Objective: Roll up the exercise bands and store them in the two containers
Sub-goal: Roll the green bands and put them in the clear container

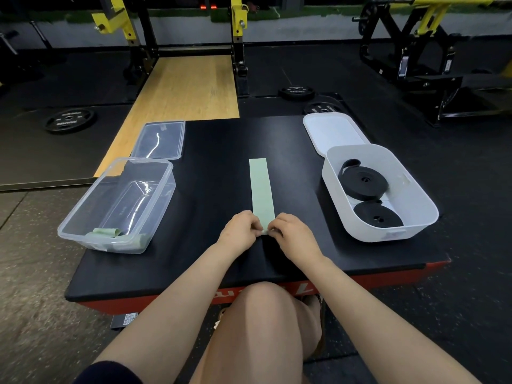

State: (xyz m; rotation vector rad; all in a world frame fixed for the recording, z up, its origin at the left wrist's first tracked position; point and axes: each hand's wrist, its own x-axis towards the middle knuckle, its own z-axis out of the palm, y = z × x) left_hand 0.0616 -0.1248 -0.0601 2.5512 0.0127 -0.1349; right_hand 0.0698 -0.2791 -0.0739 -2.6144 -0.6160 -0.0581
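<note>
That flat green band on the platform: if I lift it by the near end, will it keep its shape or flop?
Probably flop: the green band lies thin and perfectly flat on the black platform, like fabric or latex. Likely light, since left hand and right hand pinch its end with fingers alone. Once rolled it may spring open; the green piece in the clear container looks loosened.

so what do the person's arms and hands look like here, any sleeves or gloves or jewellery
Both arms are bare from the bottom of the picture to the wrists: no sleeves show in the frame. The left hand and the right hand wear no gloves, and no watch, bracelet or ring can be seen on either. A dark navy bit of clothing shows at the bottom left, near the left arm.
</note>
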